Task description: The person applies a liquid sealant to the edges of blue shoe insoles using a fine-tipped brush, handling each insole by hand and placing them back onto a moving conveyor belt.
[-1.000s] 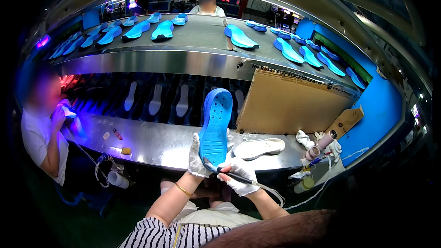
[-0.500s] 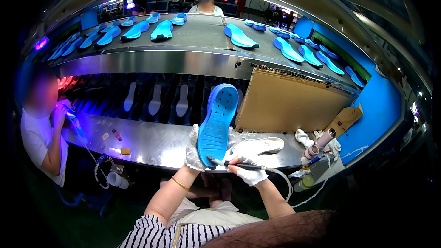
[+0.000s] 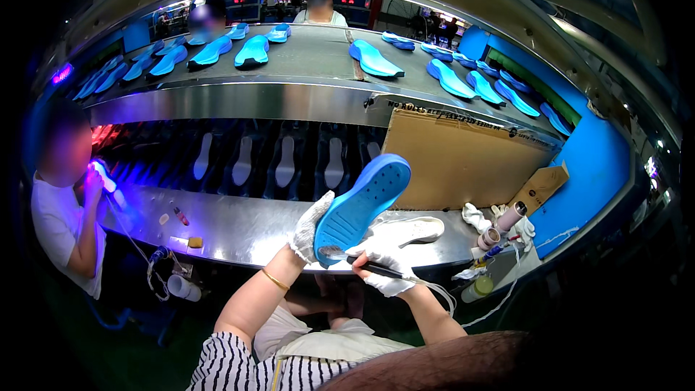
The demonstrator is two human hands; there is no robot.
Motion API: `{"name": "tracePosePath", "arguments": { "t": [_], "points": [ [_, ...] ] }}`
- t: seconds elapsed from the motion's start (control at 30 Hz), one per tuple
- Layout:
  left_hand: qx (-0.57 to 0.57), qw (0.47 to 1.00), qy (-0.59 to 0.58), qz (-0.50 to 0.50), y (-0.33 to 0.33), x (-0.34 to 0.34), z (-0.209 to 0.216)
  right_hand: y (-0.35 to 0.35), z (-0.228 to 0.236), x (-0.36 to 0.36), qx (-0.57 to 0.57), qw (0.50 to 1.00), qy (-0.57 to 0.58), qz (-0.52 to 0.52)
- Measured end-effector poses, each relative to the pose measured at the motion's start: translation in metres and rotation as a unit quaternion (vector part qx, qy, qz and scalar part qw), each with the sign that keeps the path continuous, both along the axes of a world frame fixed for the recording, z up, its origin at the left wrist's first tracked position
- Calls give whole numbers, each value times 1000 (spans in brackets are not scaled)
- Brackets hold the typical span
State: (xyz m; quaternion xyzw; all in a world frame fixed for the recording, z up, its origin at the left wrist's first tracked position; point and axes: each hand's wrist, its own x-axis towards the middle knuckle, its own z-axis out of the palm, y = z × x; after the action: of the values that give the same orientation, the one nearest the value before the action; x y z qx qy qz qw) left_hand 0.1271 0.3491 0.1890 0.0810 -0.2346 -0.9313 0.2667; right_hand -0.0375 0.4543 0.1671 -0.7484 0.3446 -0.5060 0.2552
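My left hand (image 3: 311,224), in a white knit glove, grips the left edge of a blue shoe sole (image 3: 366,194) near its heel. The sole's inner face is turned up, with holes at the forefoot and grooves lower down, and its toe end leans to the right. In my right hand (image 3: 387,268), gloved with the fingertips bare, is a black-handled brush (image 3: 380,270) with a pale hose running from its back end. The brush's bristles touch the heel of the sole. Just behind my right hand, a white shoe upper (image 3: 416,230) lies on the metal bench.
A metal bench (image 3: 239,228) runs in front of me. Blue soles (image 3: 374,59) ride on the raised conveyor (image 3: 311,58); dark shoes fill the lower one. A cardboard sheet (image 3: 463,163) leans there. Cups (image 3: 490,237) stand at right. A co-worker (image 3: 65,210) sits at left.
The sole's toe end has tipped to the right and come lower. My right hand has shifted slightly left, with the brush still on the heel. The co-worker's lit shoe has moved.
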Motion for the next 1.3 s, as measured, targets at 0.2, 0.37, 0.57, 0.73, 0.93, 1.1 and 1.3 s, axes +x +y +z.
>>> {"name": "tracePosePath", "arguments": {
  "t": [0.2, 0.37, 0.57, 0.73, 0.93, 1.1, 1.3],
  "points": [
    [-74, 984, -136, -86, -7, -11, 0, -7, -7, -13, 131, 989, 11, 62],
    [-97, 965, -220, -106, -26, -4, -30, -11, 6, -26, 252, 961, -39, 107],
    [-144, 954, -218, -147, -21, -12, -24, -13, 2, -27, 199, 978, 44, 49],
    [-124, 938, -279, -164, -15, -7, -11, -11, 7, -46, 239, 966, -4, 101],
    [-97, 955, -239, -145, -12, 2, -12, -11, 9, -52, 235, 964, 124, -20],
    [-47, 998, -30, -19, 16, -5, -17, -4, 11, -29, 268, 952, -146, 6],
    [-19, 999, 14, -32, 30, -7, -37, -38, -1, -67, 138, 971, -149, -124]
  ]
}}
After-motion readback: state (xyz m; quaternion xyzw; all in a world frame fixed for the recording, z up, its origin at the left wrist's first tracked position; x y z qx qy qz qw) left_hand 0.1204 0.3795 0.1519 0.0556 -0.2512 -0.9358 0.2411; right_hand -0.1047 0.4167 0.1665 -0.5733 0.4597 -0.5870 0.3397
